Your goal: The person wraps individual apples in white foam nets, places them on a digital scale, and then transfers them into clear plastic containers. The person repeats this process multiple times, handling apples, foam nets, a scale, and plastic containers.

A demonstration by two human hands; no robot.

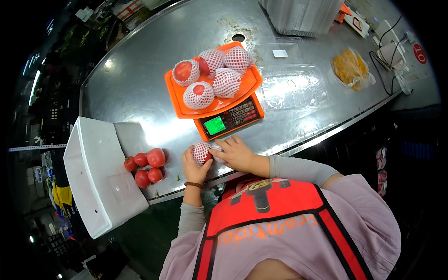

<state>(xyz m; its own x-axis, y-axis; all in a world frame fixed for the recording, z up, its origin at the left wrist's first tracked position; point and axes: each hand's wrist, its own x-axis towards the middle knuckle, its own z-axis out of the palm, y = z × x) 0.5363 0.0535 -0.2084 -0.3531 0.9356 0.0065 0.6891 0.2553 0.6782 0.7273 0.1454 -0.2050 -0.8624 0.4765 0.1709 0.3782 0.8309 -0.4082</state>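
At the table's near edge, my left hand [194,169] is closed round a tomato [201,153] partly covered by a white foam net. My right hand [237,155] is on its other side, with curled fingers on white foam netting [217,148]. Whether that netting belongs to the same tomato or another is hidden under the fingers. Just beyond both hands stands an orange digital scale [228,119] with a lit green display. Its orange tray [249,84] bears several tomatoes in foam nets [199,95]. Several bare red tomatoes [156,157] lie to the left of my left hand.
A white foam box [100,182] lies tilted at the table's left end, beside the bare tomatoes. Clear plastic trays [294,86] lie right of the scale, with a tall tray stack [303,16] behind. A bag of yellow items [351,69] and cables [387,77] are farther right.
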